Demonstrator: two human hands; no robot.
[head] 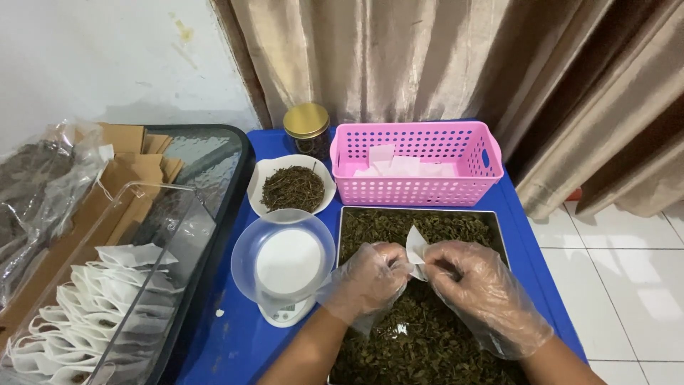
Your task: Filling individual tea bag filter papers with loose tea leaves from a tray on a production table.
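Hands: left hand (pixel 370 276) and right hand (pixel 476 285), both in clear plastic gloves, are pinched together on one small white filter bag (pixel 415 248).
Bag position: held just above the near middle of the metal tray (pixel 340 229) of dried leaves (pixel 427 335).
Left of tray: a white scale (pixel 288 274) carries a clear bowl; a white dish of leaves (pixel 293 187) lies farther off.
Far side: pink basket (pixel 417 165) with white bags, gold-lidded jar (pixel 307 128).
Far left: clear box of filled bags (pixel 92 314), brown envelopes (pixel 121 182).
Risk: slippery gloves could loosen the pinch, so the bag might tear, or drop and spill leaves over the blue table (pixel 235 342).
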